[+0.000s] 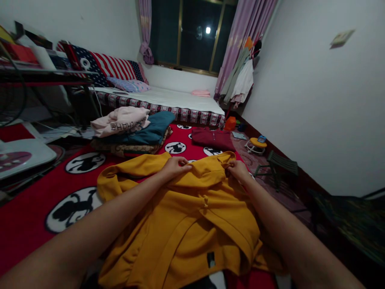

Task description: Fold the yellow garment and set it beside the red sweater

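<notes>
A mustard-yellow long-sleeved top (180, 208) lies spread over a red blanket (36, 208) patterned with black-and-white circles. It has a small knotted fastening at its middle and a dark label near the lower edge. My left hand (177, 167) pinches the fabric at the top's far edge. At the far right corner of the same edge, my right hand (239, 170) is closed on a fold of the cloth. One sleeve stretches out to the left beyond my left wrist.
Folded clothes (135, 130) are stacked at the back left, a pale pink garment uppermost. Behind the yellow top lies a folded maroon garment (213, 139). A bed (180, 100) stands under the window. To the right are a yellow-topped stool (257, 143) and a dark folding stool (281, 163).
</notes>
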`<state>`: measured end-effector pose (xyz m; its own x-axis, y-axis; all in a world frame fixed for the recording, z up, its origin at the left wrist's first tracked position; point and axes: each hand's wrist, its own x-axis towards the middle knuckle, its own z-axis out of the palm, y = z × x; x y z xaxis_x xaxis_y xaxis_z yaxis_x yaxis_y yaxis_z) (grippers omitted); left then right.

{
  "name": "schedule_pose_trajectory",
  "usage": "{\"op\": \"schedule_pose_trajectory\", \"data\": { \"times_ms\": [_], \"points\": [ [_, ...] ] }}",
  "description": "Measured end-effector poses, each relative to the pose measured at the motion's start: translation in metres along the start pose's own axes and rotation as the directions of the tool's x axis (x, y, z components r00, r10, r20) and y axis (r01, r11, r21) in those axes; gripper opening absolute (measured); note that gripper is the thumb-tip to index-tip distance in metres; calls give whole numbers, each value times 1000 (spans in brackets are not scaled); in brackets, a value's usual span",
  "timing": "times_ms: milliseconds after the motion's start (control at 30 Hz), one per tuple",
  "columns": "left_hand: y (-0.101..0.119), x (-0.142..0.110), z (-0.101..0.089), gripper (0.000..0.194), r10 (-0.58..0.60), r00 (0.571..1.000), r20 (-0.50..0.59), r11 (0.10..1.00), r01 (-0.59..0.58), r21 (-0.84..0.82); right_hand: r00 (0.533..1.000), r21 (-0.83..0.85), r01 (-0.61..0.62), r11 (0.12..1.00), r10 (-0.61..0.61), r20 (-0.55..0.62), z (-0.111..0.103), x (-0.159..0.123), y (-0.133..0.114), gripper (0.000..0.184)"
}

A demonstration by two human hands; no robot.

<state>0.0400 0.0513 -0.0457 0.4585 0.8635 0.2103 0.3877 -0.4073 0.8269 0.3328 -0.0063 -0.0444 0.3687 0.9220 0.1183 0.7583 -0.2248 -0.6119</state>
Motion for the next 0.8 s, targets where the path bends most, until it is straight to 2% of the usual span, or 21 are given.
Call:
{"op": "schedule_pose_trajectory", "data": {
  "times_ms": [100, 167, 233, 267, 300, 333, 367, 433, 500, 533, 600, 633, 700, 800],
  "points": [
    [5, 9, -26, 33, -96, 981, -167, 930, 29, -366, 999, 113, -26, 993, 29, -30, -11, 16, -12, 24],
    [5, 20, -49, 30, -153, 926, -344, 905, -9, -426, 995, 225, 22, 974, 1, -101, -15, 28, -21, 31],
    [0, 30, -69, 23, -189, 824, -533, 945, 5, -327, 984, 346, 114, 931, -57, -171, -12, 36, -28, 44],
    [-5, 34, -76, 19, -191, 772, -606, 969, 52, -240, 980, 385, 141, 912, -73, -187, -8, 37, -32, 54],
    [-9, 36, -81, 19, -171, 739, -652, 985, 107, -137, 979, 392, 152, 907, -85, -183, -2, 36, -35, 65],
    [-13, 36, -82, 23, -125, 731, -671, 989, 149, -23, 981, 365, 154, 918, -99, -165, 6, 34, -38, 73],
    [-17, 33, -81, 28, -60, 749, -660, 982, 163, 95, 982, 311, 160, 937, -119, -146, 14, 29, -40, 78],
    [-21, 20, -71, 37, 105, 835, -540, 951, 75, 300, 972, 170, 226, 959, -210, -108, 30, 17, -41, 75],
    [-25, 2, -56, 43, 254, 919, -302, 891, -101, 443, 940, 25, 342, 939, -342, -18, 42, 4, -37, 69],
    [-27, -7, -49, 48, 288, 943, -166, 854, -174, 490, 921, -48, 389, 920, -387, 55, 45, -1, -33, 67],
    [-36, -24, -40, 57, 249, 967, 49, 787, -232, 573, 891, -204, 445, 872, -410, 195, 46, -7, -21, 60],
    [-42, -30, -39, 61, 194, 976, 104, 756, -216, 618, 892, -284, 443, 851, -387, 233, 44, -8, -13, 57],
    [-55, -39, -44, 65, 89, 987, 136, 706, -159, 690, 918, -412, 390, 824, -313, 242, 38, -7, 2, 52],
    [-69, -46, -59, 64, 51, 984, 170, 670, -160, 725, 956, -493, 285, 822, -204, 213, 28, -7, 16, 52]
  ]
}}
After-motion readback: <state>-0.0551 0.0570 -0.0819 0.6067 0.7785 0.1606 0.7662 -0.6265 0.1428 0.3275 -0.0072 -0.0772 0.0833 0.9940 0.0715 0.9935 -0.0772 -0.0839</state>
